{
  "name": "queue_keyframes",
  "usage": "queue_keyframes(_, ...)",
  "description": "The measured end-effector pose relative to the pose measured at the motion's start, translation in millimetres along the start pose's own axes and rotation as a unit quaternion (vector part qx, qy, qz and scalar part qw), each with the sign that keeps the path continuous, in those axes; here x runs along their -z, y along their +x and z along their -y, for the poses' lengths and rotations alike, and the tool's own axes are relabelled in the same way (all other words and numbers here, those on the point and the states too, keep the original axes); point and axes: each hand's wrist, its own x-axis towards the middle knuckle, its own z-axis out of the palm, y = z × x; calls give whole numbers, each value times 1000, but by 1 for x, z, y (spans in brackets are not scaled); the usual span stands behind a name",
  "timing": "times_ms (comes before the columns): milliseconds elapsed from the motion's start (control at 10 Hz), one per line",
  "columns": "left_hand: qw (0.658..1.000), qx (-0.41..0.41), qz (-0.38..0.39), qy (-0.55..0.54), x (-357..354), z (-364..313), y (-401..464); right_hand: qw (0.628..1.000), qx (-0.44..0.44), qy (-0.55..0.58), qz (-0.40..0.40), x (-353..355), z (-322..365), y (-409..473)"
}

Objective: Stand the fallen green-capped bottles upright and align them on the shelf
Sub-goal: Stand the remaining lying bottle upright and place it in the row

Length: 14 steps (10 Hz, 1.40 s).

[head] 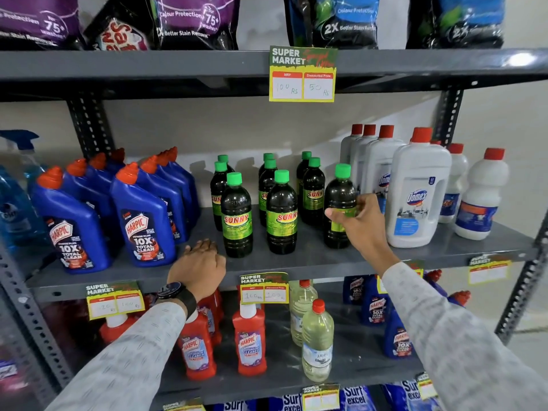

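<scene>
On the middle shelf (296,262), your green-capped bottles (237,215) all stand upright in rows. Your right hand (360,222) is wrapped round the rightmost bottle (339,203), axis vertical, slightly off line. Your left hand (200,266) rests loosely curled, holding nothing, at the shelf's front edge.

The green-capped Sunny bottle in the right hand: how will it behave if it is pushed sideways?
The Sunny bottle is tall and narrow, so it will probably tip rather than slide. It looks full of dark liquid, so likely heavy for its size. The right hand grips its label, where the smooth plastic may be slippery.
</scene>
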Motion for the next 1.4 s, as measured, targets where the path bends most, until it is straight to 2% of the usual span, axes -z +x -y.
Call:
queue_keyframes(200, 1000, -3, 0, 3, -1, 2, 1, 1000, 0, 1, 1, -4, -11, -2)
queue_keyframes(400, 1000, -3, -3, 8, -2, 4, 0, 992, -36, 55, 103, -7, -41, 2)
queue_keyframes(500, 1000, -7, -8, 5, -1, 2, 0, 992, -43, 53, 107, -4, -43, 4)
queue_keyframes(700, 1000, -7, -5, 4, -2, 2, 0, 999, 18, 5, 27, -9, -31, -10)
queue_keyframes(900, 1000, -7, -6, 13, -2, 2, 1, 995, -3, 45, 89, -2, -37, -7)
queue_keyframes(1100, 1000, -4, -2, 8, -3, 2, 1, 999, 11, 5, 37, -6, -31, -13)
queue_keyframes(1400, 1000, -9, -13, 4, -5, 4, 2, 999, 23, -25, 33, -8, -33, -14)
